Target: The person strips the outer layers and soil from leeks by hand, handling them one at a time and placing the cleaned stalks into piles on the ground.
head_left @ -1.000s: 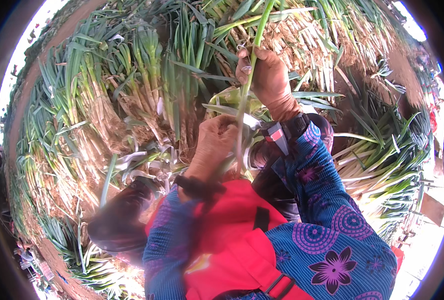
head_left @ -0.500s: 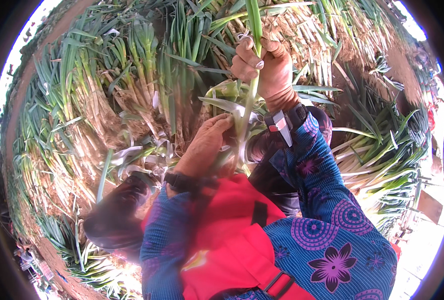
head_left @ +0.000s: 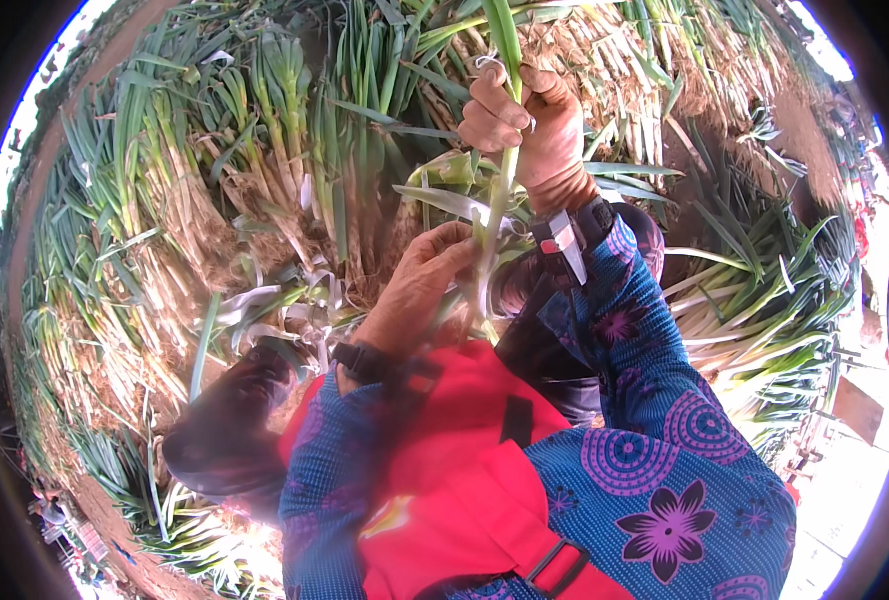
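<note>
A long green onion (head_left: 501, 190) stands nearly upright before me, its green top pointing away and its pale root end down near my lap. My right hand (head_left: 534, 130) is closed around its upper stalk. Lower down, my left hand (head_left: 426, 275) pinches at the side of the pale shank, seemingly on a thin outer leaf; the fingertips are partly hidden. A loose leaf (head_left: 444, 200) sticks out leftward behind the stalk. The root end is blurred.
Untrimmed green onions with dry roots (head_left: 179, 190) lie in bundles to the left and ahead. Cleaner white-stemmed green onions (head_left: 754, 320) are piled at right, and another pile (head_left: 219, 545) lies at lower left. Peeled leaf scraps (head_left: 264, 305) lie beside my left knee.
My left hand has shifted slightly up and right, its fingers now closer against the stalk. The right hand keeps its grip, almost unmoved.
</note>
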Demonstrator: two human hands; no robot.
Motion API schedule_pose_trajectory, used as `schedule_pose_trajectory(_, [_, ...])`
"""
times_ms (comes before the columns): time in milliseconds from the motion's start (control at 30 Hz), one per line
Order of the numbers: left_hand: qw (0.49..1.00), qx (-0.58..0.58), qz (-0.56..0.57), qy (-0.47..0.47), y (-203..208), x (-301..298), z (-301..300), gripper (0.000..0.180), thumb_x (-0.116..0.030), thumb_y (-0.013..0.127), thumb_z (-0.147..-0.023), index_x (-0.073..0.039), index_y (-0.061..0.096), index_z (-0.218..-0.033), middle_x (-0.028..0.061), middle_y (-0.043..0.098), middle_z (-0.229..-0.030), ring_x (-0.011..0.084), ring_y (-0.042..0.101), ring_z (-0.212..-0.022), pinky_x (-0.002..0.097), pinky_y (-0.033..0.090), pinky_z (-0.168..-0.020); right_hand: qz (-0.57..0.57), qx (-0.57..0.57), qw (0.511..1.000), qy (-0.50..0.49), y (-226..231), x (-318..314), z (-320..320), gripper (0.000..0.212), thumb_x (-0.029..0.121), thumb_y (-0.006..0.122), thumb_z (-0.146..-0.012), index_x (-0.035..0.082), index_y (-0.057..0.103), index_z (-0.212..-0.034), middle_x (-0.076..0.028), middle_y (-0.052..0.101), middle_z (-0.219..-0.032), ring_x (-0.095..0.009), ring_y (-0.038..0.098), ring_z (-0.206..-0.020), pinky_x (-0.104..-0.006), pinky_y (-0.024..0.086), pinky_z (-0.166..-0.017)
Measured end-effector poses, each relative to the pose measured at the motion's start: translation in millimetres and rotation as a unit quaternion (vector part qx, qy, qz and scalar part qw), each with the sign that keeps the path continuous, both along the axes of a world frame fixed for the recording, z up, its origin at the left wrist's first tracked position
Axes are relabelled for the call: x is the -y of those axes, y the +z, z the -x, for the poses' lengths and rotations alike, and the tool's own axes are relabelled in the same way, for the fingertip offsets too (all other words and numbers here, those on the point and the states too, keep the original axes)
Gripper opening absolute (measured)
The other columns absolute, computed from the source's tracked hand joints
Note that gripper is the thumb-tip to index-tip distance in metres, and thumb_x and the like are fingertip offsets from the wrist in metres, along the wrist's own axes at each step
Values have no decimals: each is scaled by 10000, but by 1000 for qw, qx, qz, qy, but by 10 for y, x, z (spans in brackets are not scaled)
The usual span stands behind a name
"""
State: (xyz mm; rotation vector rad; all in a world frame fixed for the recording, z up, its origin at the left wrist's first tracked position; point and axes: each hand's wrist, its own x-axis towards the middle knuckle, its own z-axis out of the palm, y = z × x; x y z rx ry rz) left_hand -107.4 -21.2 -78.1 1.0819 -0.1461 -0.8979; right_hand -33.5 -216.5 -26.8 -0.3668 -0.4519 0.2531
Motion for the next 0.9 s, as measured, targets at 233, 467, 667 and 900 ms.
schedule_pose_trajectory(233, [999,-42,17,11,-64,-8,-30,193,-224,584,-941,-62,605,-1044,-2,620,-936,90,550,-829,267,442,-769,-39,24,999,23,-5,111,-42,292,288,499,-881,21,599,-943,18,403,-560,-127,362,-482,-283,306,-525])
schedule_pose_trajectory(467, [972,-124,107,166,-155,-237,-86,163,-181,494,-980,-45,569,-1029,94,626,-993,221,603,-943,361,484,-855,-74,24,997,11,21,301,-80,259,245,531,-884,3,594,-951,29,391,-572,-115,360,-499,-280,295,-540])
schedule_pose_trajectory(667, [951,-129,137,246,-267,-558,-205,170,-156,395,-1000,-66,538,-1020,66,598,-905,239,619,-918,375,536,-762,-85,21,996,-17,20,519,-11,245,223,552,-884,-1,600,-970,30,388,-576,-106,362,-511,-271,301,-558])
schedule_pose_trajectory(900, [911,-204,114,339,-889,-1623,-345,90,-141,436,-973,-125,477,-894,-12,461,-721,116,424,-602,300,356,-527,-115,6,990,-84,163,911,162,194,157,585,-855,-15,578,-945,14,411,-591,-126,392,-536,-285,322,-587])
